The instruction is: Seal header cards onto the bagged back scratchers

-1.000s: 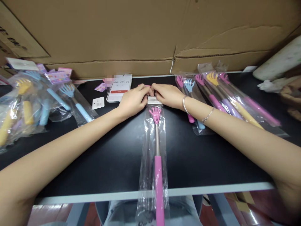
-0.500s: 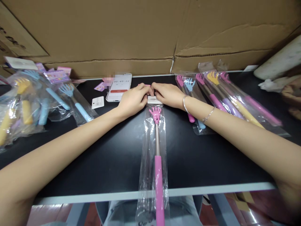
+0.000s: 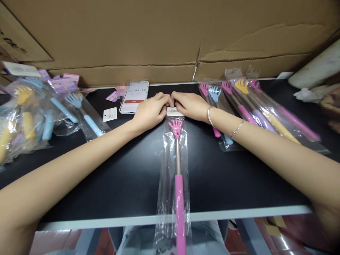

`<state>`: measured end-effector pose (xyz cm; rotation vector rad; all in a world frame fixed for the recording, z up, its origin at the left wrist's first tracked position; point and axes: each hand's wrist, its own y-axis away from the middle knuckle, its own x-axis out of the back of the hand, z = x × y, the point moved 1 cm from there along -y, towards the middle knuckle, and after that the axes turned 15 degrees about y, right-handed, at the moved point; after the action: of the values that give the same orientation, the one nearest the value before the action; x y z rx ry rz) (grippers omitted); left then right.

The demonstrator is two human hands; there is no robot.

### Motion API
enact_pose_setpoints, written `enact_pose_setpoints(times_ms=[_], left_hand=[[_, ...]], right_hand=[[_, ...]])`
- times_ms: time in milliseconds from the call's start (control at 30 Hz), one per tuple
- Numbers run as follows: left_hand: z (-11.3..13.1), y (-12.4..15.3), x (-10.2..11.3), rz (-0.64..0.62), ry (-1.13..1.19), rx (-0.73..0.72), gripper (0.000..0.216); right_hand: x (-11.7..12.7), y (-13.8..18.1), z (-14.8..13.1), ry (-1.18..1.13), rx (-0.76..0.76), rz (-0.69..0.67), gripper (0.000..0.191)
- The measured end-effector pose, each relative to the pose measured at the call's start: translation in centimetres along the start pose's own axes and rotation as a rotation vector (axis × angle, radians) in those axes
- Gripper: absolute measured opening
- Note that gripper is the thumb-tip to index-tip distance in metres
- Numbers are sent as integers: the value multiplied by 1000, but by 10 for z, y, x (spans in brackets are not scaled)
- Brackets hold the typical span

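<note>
A pink back scratcher (image 3: 179, 198) in a clear plastic bag (image 3: 168, 170) lies lengthwise before me, its handle reaching over the table's near edge. At the bag's far end is a small white and pink header card (image 3: 175, 112). My left hand (image 3: 152, 109) is closed with its fingertips on the card's left part. From the other side my right hand (image 3: 190, 105), wearing a bangle, has bent fingers closed on the card's right part. The two hands touch at the fingertips and cover much of the card.
A phone (image 3: 135, 97) showing a timer lies beyond my left hand, with a loose white card (image 3: 109, 114) beside it. Bagged back scratchers (image 3: 26, 117) are piled at left; several more bagged scratchers (image 3: 261, 109) lie at right. A cardboard wall (image 3: 132, 35) stands behind the table.
The view has shifted very slightly. Both hands stay at the card, and the bagged pink back scratcher lies as before.
</note>
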<state>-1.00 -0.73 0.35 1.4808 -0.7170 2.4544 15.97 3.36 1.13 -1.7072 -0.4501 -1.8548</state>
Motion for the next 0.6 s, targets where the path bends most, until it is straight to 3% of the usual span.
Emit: enact_pose_setpoints(times_ms=[600], left_hand=[[0, 0, 0, -7, -6, 4, 35]], right_hand=[[1, 1, -1, 0, -4, -1, 34]])
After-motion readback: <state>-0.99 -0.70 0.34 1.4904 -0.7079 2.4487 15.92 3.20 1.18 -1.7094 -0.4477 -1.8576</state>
